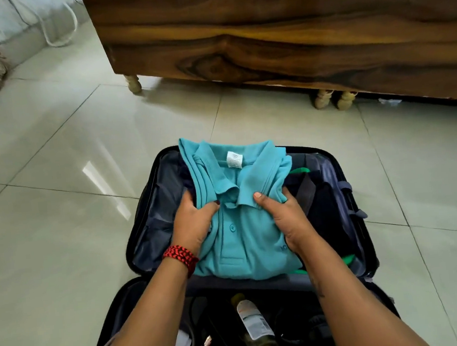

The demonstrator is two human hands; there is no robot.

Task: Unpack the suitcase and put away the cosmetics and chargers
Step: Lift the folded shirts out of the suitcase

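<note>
Glossy pale tiles (60, 231) with thin dark grout lines carry the open suitcase (152, 208), a dark hard shell lined with smooth grey-blue fabric. Beyond the suitcase stands a bed frame (264, 35) of strongly grained brown wood on pale turned legs (133, 83).

In the suitcase's far half lies a folded teal polo shirt (245, 243) of fine pique knit, collar up, with a white label at the neck. Your left hand (195, 220) grips the shirt's left edge, thumb pressed on top beside the placket and fingers tucked under the fold. A red and black braided band (181, 257) circles that wrist. Your right hand (284, 217) holds the opposite edge the same way, thumb on the collar tip and fingers curled beneath.

Under the shirt, toward the suitcase's right wall, sit dark folded cloth (322, 205) and a bright green edge (299, 170).

In the suitcase's near half, between your forearms, a clear rounded bottle (254, 323) with a pale label lies on its side. The small items beside it are too blurred to tell
</note>
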